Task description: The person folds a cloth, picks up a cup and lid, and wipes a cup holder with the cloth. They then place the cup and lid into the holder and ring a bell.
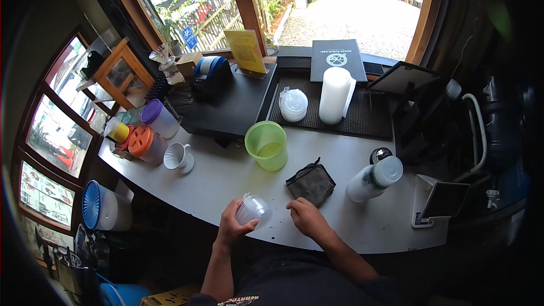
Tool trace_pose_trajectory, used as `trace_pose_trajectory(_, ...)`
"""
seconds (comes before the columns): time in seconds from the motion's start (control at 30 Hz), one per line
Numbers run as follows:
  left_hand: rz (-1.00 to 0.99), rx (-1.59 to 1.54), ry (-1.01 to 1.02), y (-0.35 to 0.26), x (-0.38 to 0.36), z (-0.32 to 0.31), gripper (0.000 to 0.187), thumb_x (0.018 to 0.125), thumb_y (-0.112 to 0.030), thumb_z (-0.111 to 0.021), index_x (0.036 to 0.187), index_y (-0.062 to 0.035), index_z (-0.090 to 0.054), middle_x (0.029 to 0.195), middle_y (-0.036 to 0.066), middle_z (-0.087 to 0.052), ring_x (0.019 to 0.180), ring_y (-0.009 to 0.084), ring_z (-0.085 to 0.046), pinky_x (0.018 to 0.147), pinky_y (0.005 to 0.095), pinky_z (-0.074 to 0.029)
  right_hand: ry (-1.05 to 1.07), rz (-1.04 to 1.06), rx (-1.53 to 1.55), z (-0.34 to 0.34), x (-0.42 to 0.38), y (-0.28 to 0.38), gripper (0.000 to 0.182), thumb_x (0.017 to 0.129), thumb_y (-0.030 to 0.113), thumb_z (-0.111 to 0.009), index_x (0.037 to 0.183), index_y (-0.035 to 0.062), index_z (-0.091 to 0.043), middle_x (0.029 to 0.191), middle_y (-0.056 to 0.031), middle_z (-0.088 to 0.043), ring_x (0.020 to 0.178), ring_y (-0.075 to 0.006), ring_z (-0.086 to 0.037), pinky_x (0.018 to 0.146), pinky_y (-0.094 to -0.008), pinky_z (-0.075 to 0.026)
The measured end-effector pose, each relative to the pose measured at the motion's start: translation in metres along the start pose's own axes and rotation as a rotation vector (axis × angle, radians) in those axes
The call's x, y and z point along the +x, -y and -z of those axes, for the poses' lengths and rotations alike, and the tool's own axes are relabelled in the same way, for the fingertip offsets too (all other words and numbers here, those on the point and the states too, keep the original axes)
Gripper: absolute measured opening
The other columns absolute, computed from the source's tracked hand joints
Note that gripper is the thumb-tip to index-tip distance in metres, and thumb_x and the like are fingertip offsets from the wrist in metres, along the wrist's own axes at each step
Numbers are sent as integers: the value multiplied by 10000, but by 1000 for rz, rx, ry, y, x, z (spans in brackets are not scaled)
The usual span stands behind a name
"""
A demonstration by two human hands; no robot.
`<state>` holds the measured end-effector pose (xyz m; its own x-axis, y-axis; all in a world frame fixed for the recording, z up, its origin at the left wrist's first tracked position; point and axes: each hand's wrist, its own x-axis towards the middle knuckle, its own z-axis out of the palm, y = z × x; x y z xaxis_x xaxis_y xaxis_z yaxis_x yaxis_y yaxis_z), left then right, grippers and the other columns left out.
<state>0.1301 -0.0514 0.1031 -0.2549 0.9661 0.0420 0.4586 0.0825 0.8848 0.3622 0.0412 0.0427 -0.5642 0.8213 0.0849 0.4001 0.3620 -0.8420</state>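
My left hand (231, 222) is closed round a small stack of clear plastic dome lids (256, 211), tilted over the table's front edge. Close by on the right, my right hand (307, 217) has its fingers curled together; whatever they may hold is hidden. Just beyond that hand lies a dark folded cloth (313, 182). A translucent green plastic bucket (266, 150) stands behind the lids. More clear lids (293, 105) are stacked on the black mat at the back.
On the white table (226, 184) are a white dripper cup (179, 158), a bottle of stacked-looking white plastic (374, 178) and a tablet stand (439, 201). Tall white cups (335, 96) stand on the black mat (362, 119). Lidded tubs (148, 143) crowd the left end.
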Motion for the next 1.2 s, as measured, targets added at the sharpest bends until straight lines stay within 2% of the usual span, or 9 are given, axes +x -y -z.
trace_pose_trajectory(0.3, 166, -337, 107, 24, 12, 17, 675, 751, -388, -761, 1229, 50, -573, 1054, 116, -644, 952, 196, -620, 854, 340, -515, -38, -156, 369, 17, 7, 11, 278, 902, 130, -656, 1163, 34, -647, 1100, -160, -620, 1036, -319, -609, 901, -396, -497)
trace_pose_trajectory(0.4, 195, -422, 188, 36, 18, 14, 668, 774, -391, -754, 1238, 53, -572, 1049, 102, -638, 956, 182, -612, 859, 328, -508, -201, 79, -130, 13, 11, 1, 354, 877, 210, -705, 1195, 66, -644, 1220, -164, -575, 1178, -339, -541, 1011, -451, -434)
trace_pose_trajectory(0.43, 209, -401, 196, 34, 20, 13, 679, 772, -394, -757, 1244, 57, -570, 1043, 94, -637, 956, 181, -609, 866, 321, -502, -142, -11, -308, 14, 14, -5, 508, 866, 345, -709, 1303, 108, -604, 1392, -185, -485, 1347, -380, -404, 1137, -528, -292)
trace_pose_trajectory(0.57, 166, -411, 194, 38, 30, 12, 681, 771, -421, -754, 1230, 51, -578, 1037, 85, -635, 957, 168, -604, 856, 312, -497, -122, -141, -687, -14, 31, -34, 711, 889, 524, -611, 1501, 201, -444, 1605, -215, -245, 1491, -447, -151, 1195, -605, -72)
trace_pose_trajectory(0.87, 109, -621, 238, 50, 63, 35, 768, 762, -482, -769, 1255, 71, -568, 1067, 97, -656, 973, 172, -623, 871, 307, -495, 261, 244, -621, -35, 6, -16, 567, 944, 383, -578, 1485, 275, -446, 1622, -142, -271, 1498, -391, -224, 1202, -555, -189)
trace_pose_trajectory(0.97, 232, -659, 402, 57, 74, 34, 765, 788, -450, -763, 1302, 76, -552, 1102, 106, -665, 1010, 180, -630, 911, 312, -495, 193, -72, -678, -13, -1, -3, 602, 920, 368, -641, 1482, 272, -448, 1597, -156, -308, 1499, -363, -238, 1201, -515, -213)
trace_pose_trajectory(1.07, 293, -570, 603, 62, 82, 8, 668, 879, -384, -734, 1346, 49, -532, 1131, 95, -664, 1049, 169, -621, 942, 311, -482, 241, -389, -239, 19, 8, 3, 643, 916, 421, -660, 1481, 196, -449, 1564, -183, -336, 1482, -388, -254, 1202, -482, -230)
trace_pose_trajectory(1.1, 313, -625, 606, 57, 84, -5, 647, 891, -378, -730, 1342, 43, -537, 1137, 91, -663, 1049, 163, -620, 948, 307, -477, 135, -291, 6, 28, 11, -2, 784, 888, 444, -713, 1513, 106, -380, 1506, -221, -389, 1423, -371, -358, 1169, -453, -301)
trace_pose_trajectory(1.2, 284, -744, 638, 36, 96, -50, 602, 929, -368, -695, 1341, 41, -534, 1126, 80, -664, 1054, 156, -616, 967, 297, -461, 23, -466, 720, 40, 15, 22, 909, 847, 446, -763, 1505, -4, -325, 1420, -244, -462, 1348, -328, -454, 1133, -423, -354)
